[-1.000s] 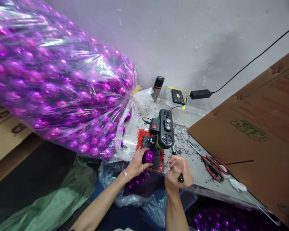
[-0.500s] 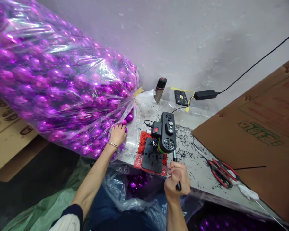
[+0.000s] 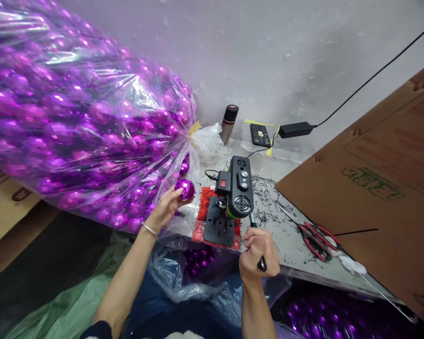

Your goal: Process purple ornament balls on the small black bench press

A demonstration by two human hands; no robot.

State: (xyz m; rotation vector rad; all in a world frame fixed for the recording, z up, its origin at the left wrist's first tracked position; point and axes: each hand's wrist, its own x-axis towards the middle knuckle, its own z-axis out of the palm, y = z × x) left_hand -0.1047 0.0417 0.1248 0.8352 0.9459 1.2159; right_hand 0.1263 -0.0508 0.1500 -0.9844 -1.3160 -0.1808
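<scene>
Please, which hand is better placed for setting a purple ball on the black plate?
Probably the left hand: it holds a purple ball, to the left of the black plate. The right hand grips the black handle, so it seems less free.

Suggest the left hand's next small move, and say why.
Probably carry the purple ball right to the black plate: the left hand holds it by the bag, no ball sits on the plate, and the right hand grips the lever handle.
</scene>
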